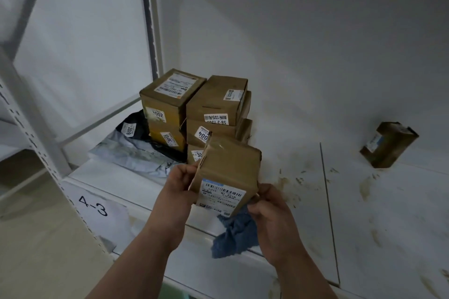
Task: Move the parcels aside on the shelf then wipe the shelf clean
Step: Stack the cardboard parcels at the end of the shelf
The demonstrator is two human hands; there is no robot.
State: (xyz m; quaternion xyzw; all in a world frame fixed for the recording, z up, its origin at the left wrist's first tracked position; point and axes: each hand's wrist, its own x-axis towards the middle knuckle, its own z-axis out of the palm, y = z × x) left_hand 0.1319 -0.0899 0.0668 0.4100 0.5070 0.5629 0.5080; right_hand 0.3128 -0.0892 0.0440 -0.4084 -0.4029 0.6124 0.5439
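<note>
I hold a brown cardboard parcel (228,172) with a white barcode label above the white shelf (303,201). My left hand (181,183) grips its left edge. My right hand (269,206) grips its lower right corner and also holds a blue cloth (234,235) that hangs below the parcel. Behind the parcel, several brown boxes (194,114) are stacked at the back left of the shelf, next to grey and black mailer bags (136,150). One small brown box (388,144) stands alone at the back right.
Brownish dirt smears (364,189) cover the middle and right of the shelf surface. A white perforated upright post (31,114) stands at the left. A paper tag reading 4-3 (93,205) hangs on the shelf's front edge. A white back wall closes the shelf.
</note>
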